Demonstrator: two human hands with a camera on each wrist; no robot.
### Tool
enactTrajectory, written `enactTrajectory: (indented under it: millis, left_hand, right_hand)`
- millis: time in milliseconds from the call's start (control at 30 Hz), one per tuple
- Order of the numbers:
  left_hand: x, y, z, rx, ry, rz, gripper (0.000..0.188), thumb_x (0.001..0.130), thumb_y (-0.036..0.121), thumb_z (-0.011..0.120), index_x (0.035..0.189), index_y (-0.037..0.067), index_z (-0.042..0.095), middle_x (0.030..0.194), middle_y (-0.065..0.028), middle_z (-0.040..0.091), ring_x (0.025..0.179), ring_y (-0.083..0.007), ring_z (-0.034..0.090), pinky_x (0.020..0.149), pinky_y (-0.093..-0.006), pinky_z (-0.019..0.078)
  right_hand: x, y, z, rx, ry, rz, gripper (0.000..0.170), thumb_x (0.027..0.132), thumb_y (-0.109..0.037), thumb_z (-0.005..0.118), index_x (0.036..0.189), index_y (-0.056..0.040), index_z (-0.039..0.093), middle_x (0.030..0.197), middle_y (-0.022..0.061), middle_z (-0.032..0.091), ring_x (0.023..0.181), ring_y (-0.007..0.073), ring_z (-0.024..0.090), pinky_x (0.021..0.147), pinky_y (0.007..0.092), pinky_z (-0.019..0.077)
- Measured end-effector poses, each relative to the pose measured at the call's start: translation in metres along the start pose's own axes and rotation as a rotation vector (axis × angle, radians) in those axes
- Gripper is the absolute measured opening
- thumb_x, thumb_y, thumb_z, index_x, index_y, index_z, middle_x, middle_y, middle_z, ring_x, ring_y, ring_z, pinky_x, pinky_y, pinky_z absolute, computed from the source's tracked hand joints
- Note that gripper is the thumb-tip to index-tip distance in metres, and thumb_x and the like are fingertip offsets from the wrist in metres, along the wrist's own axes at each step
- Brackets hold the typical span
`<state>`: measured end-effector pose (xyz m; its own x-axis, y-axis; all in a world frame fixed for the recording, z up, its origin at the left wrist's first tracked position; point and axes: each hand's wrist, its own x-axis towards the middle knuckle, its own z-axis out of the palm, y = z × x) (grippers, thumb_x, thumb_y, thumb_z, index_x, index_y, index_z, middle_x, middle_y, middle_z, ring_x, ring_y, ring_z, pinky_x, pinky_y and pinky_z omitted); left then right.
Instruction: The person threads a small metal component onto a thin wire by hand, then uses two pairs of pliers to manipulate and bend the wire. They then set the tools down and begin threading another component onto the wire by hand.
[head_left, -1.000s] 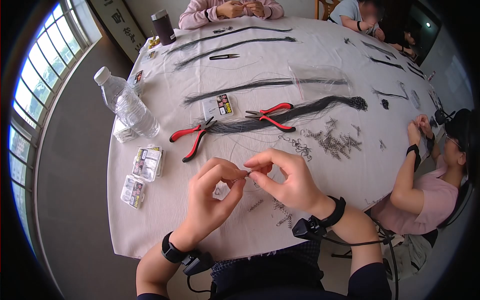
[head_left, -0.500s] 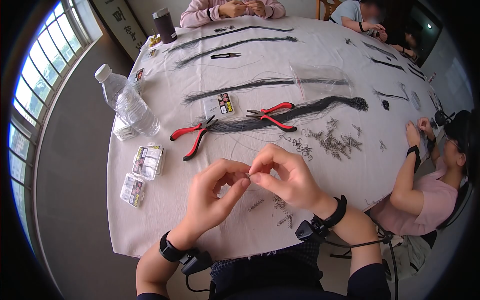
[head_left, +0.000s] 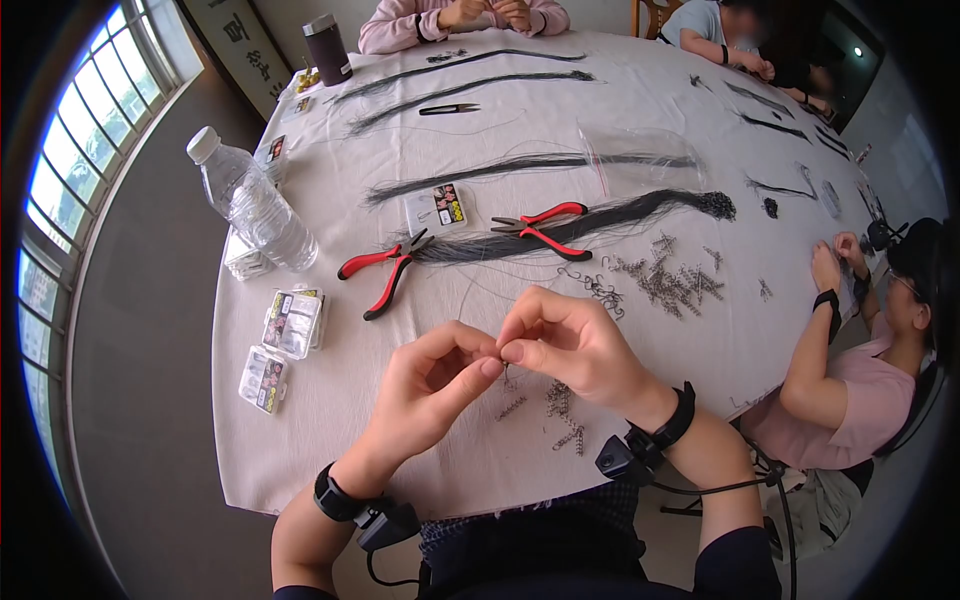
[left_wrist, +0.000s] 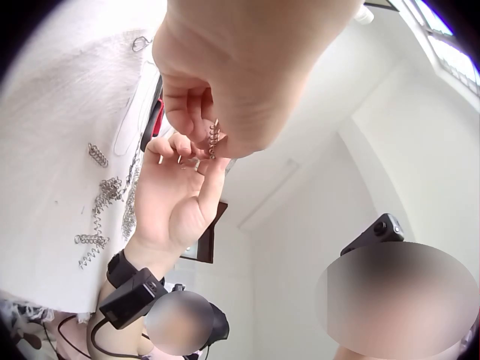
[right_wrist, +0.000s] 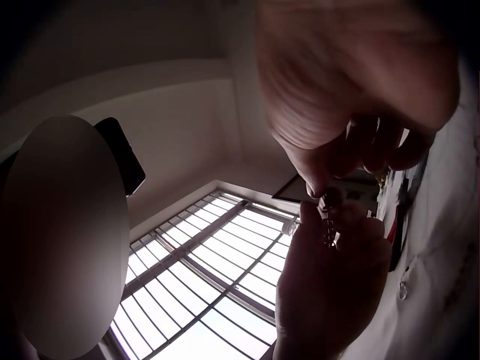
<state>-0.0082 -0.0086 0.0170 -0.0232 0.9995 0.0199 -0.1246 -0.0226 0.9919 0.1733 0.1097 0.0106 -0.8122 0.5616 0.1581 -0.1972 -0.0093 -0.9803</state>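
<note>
Between the fingertips of both hands is a small metal coil spring, seen side-on in the left wrist view. My left hand pinches it with thumb and index finger. The right hand meets it from the other side, thumb and index finger pinched at the spring's end. In the right wrist view the spring looks dark between the two hands. Just below on the white cloth lie several loose coil springs. A larger heap of springs and some small hooks lie beyond the right hand.
Two red-handled pliers lie across a bundle of dark strands ahead. Small clear boxes and a plastic bottle stand at left. Dark snips lie farther back. Other people sit around the table.
The fingertips have drawn closer together, with the right thumb now nearer the left thumb. The small metal piece between them has shifted and shows below the fingertips. Objects on the table stay put.
</note>
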Motion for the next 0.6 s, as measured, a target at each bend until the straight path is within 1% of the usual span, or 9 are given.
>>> enactTrajectory:
  millis: [133, 200, 300, 400, 467, 500, 567, 600]
  left_hand:
    - [0.001, -0.003, 0.001, -0.025, 0.010, -0.005, 0.012, 0.097, 0.007, 0.070, 0.105, -0.001, 0.066, 0.098, -0.0007, 0.066, 0.091, -0.0065, 0.061, 0.083, -0.0250, 0.0501]
    - [0.001, -0.004, 0.002, -0.012, 0.015, 0.038, 0.011, 0.097, 0.007, 0.070, 0.104, 0.000, 0.066, 0.098, -0.0012, 0.067, 0.090, -0.0066, 0.061, 0.083, -0.0249, 0.0502]
    - [0.001, -0.007, 0.001, -0.013, 0.017, 0.056, 0.009, 0.097, 0.006, 0.070, 0.102, 0.000, 0.066, 0.097, -0.0009, 0.066, 0.091, -0.0068, 0.061, 0.083, -0.0250, 0.0503]
    - [0.001, -0.006, 0.002, -0.028, 0.032, 0.068, 0.007, 0.097, 0.004, 0.069, 0.101, 0.000, 0.065, 0.096, -0.0005, 0.066, 0.090, -0.0068, 0.061, 0.081, -0.0248, 0.0499]
    - [0.001, -0.006, 0.003, -0.023, 0.038, 0.077, 0.007, 0.097, 0.004, 0.069, 0.101, 0.000, 0.066, 0.095, -0.0003, 0.065, 0.089, -0.0067, 0.060, 0.080, -0.0246, 0.0496]
    - [0.001, -0.006, 0.002, -0.017, 0.045, 0.086, 0.006, 0.096, 0.003, 0.068, 0.101, 0.000, 0.066, 0.095, -0.0001, 0.065, 0.088, -0.0066, 0.060, 0.079, -0.0244, 0.0492]
    - [0.001, -0.007, 0.002, -0.013, 0.051, 0.087, 0.006, 0.096, 0.004, 0.069, 0.101, 0.000, 0.066, 0.095, -0.0003, 0.065, 0.088, -0.0063, 0.060, 0.078, -0.0242, 0.0490]
    - [0.001, -0.008, 0.001, -0.009, 0.055, 0.088, 0.007, 0.096, 0.004, 0.069, 0.101, 0.000, 0.066, 0.095, -0.0005, 0.065, 0.087, -0.0059, 0.059, 0.077, -0.0239, 0.0488]
  right_hand:
    - [0.000, 0.001, 0.000, -0.025, -0.015, -0.011, 0.015, 0.097, -0.017, 0.070, 0.104, -0.0034, 0.069, 0.095, 0.0018, 0.071, 0.087, 0.0075, 0.065, 0.078, 0.0245, 0.0507]
    - [0.000, 0.001, 0.001, -0.027, -0.021, -0.010, 0.016, 0.097, -0.017, 0.070, 0.104, -0.0033, 0.069, 0.095, 0.0021, 0.071, 0.087, 0.0077, 0.065, 0.078, 0.0245, 0.0508]
    - [-0.001, -0.002, 0.002, -0.017, -0.039, -0.002, 0.016, 0.098, -0.017, 0.069, 0.105, -0.0029, 0.069, 0.095, 0.0021, 0.071, 0.087, 0.0082, 0.065, 0.079, 0.0245, 0.0511]
    - [0.000, -0.002, 0.002, 0.017, 0.006, 0.035, 0.014, 0.096, -0.015, 0.069, 0.102, -0.0030, 0.071, 0.094, 0.0018, 0.071, 0.085, 0.0077, 0.063, 0.077, 0.0254, 0.0500]
    - [0.001, -0.001, -0.003, -0.191, 0.035, -0.111, 0.009, 0.093, -0.012, 0.070, 0.097, -0.0045, 0.073, 0.092, 0.0014, 0.070, 0.083, 0.0084, 0.062, 0.075, 0.0267, 0.0481]
    - [0.001, -0.002, -0.003, -0.191, 0.034, -0.110, 0.009, 0.093, -0.012, 0.070, 0.097, -0.0045, 0.073, 0.092, 0.0014, 0.070, 0.083, 0.0084, 0.062, 0.075, 0.0267, 0.0481]
    - [0.001, -0.009, -0.003, -0.385, 0.036, -0.189, 0.006, 0.088, -0.008, 0.072, 0.093, -0.0058, 0.074, 0.088, 0.0017, 0.068, 0.080, 0.0101, 0.061, 0.073, 0.0279, 0.0463]
    - [0.001, -0.011, -0.001, -0.385, 0.035, -0.188, 0.006, 0.088, -0.008, 0.072, 0.093, -0.0058, 0.074, 0.088, 0.0017, 0.068, 0.080, 0.0101, 0.061, 0.073, 0.0279, 0.0463]
